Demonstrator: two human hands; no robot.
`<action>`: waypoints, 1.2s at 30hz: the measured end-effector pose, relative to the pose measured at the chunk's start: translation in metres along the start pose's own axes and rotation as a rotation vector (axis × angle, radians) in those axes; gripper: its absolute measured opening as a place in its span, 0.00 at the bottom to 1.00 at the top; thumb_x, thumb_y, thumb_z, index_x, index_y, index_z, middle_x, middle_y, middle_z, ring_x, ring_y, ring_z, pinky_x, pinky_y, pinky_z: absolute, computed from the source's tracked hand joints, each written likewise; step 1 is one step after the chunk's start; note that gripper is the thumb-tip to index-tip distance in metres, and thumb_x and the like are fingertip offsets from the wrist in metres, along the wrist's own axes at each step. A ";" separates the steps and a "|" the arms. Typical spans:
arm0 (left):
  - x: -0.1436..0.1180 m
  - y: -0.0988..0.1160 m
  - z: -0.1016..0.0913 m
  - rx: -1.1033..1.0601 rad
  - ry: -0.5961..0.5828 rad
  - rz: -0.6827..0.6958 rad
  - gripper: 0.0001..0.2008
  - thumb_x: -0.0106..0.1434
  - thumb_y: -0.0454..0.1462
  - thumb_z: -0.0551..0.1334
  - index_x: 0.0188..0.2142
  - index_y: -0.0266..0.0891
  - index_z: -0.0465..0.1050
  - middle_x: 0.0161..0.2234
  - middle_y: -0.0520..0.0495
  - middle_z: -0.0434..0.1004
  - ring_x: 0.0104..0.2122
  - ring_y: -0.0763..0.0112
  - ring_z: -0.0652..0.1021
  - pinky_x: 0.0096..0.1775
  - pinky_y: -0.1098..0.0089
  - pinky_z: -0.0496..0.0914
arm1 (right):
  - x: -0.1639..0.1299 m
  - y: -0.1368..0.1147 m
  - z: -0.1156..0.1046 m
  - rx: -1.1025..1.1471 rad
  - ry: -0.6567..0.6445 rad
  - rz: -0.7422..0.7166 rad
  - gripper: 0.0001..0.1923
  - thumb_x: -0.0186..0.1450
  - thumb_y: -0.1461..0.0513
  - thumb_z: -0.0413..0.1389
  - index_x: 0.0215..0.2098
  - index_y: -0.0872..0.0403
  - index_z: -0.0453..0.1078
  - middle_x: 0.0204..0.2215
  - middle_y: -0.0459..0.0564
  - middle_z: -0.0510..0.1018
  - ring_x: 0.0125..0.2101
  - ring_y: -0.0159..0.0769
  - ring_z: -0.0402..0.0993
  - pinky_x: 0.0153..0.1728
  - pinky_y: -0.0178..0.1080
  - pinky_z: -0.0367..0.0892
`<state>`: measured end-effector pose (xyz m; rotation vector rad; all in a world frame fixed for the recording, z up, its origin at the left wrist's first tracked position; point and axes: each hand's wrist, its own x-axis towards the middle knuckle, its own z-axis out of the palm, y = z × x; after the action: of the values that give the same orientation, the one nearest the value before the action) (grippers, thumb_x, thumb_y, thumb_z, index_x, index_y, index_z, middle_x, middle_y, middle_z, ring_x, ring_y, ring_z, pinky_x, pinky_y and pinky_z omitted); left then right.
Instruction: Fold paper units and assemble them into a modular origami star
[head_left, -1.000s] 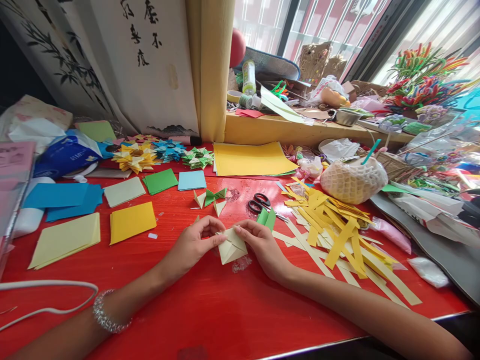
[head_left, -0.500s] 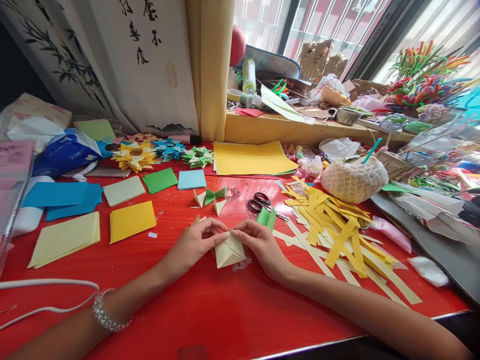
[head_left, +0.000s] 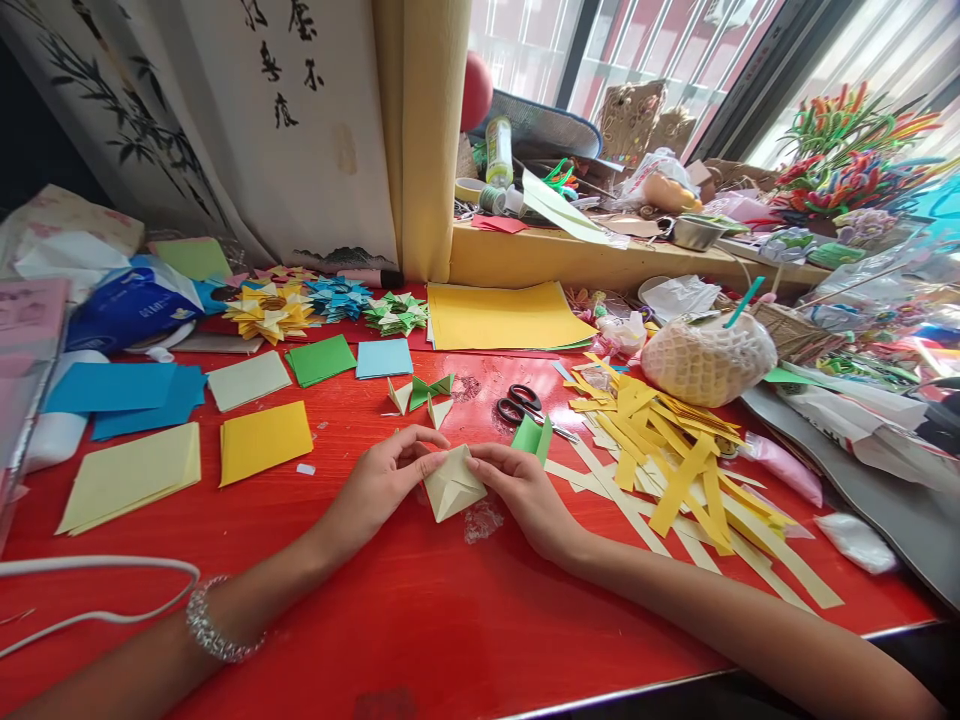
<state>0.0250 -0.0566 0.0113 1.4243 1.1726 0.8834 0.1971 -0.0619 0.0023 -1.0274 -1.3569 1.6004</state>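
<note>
A small folded piece of pale yellow paper (head_left: 456, 487) with crossing creases is held between both hands, above the red table. My left hand (head_left: 390, 480) pinches its left edge with thumb and fingers. On the opposite side, my right hand (head_left: 529, 495) grips the upper right edge, thumb on top. Just beyond the hands sit small folded paper pieces, a green one (head_left: 431, 391) with pale ones beside it. A green folded strip (head_left: 532, 437) lies behind my right fingers, close to black-handled scissors (head_left: 519, 404).
Yellow and cream paper strips (head_left: 675, 450) spread over the right of the red table (head_left: 420, 620). Stacks of cut paper, including yellow (head_left: 265, 444) and blue (head_left: 112, 387), lie at left. Finished paper rings (head_left: 270, 312) stand behind them. A white cable (head_left: 97, 568) curves at front left.
The folded pale paper has turned and lifted slightly, so its lower corner now points downward. My left hand has shifted a little up along its edge.
</note>
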 end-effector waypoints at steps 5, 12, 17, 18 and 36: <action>-0.003 0.003 0.000 0.102 -0.038 0.056 0.11 0.57 0.44 0.57 0.32 0.39 0.70 0.28 0.52 0.71 0.30 0.71 0.70 0.31 0.74 0.63 | -0.001 0.001 0.000 -0.129 -0.009 -0.025 0.14 0.61 0.55 0.50 0.34 0.56 0.71 0.28 0.47 0.71 0.28 0.30 0.64 0.28 0.33 0.59; -0.002 0.002 -0.001 0.157 -0.074 0.045 0.12 0.58 0.45 0.56 0.30 0.39 0.70 0.28 0.51 0.71 0.30 0.70 0.69 0.31 0.73 0.63 | -0.002 0.000 0.000 -0.197 -0.010 -0.024 0.14 0.61 0.54 0.49 0.30 0.56 0.69 0.25 0.46 0.69 0.25 0.29 0.61 0.25 0.31 0.56; -0.002 0.000 -0.001 0.162 -0.072 0.039 0.12 0.57 0.45 0.56 0.30 0.39 0.70 0.27 0.52 0.70 0.29 0.71 0.69 0.30 0.74 0.62 | -0.002 0.000 0.000 -0.192 -0.017 -0.019 0.13 0.61 0.55 0.49 0.29 0.56 0.68 0.24 0.45 0.68 0.25 0.28 0.60 0.24 0.31 0.56; -0.002 -0.001 -0.001 0.155 -0.078 0.037 0.12 0.57 0.45 0.56 0.30 0.39 0.70 0.28 0.52 0.70 0.29 0.71 0.69 0.30 0.74 0.62 | -0.002 0.000 0.000 -0.188 -0.017 -0.019 0.13 0.61 0.55 0.49 0.29 0.56 0.68 0.24 0.45 0.67 0.24 0.28 0.60 0.24 0.31 0.55; 0.001 -0.005 0.001 -0.045 -0.074 0.030 0.10 0.56 0.39 0.59 0.38 0.39 0.66 0.31 0.51 0.68 0.34 0.71 0.70 0.35 0.72 0.65 | -0.001 -0.001 -0.001 -0.098 0.007 -0.001 0.14 0.60 0.54 0.50 0.31 0.56 0.68 0.26 0.46 0.69 0.25 0.29 0.62 0.25 0.31 0.57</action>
<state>0.0252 -0.0556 0.0064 1.4294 1.0717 0.8658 0.1984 -0.0628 0.0034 -1.0889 -1.4429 1.5415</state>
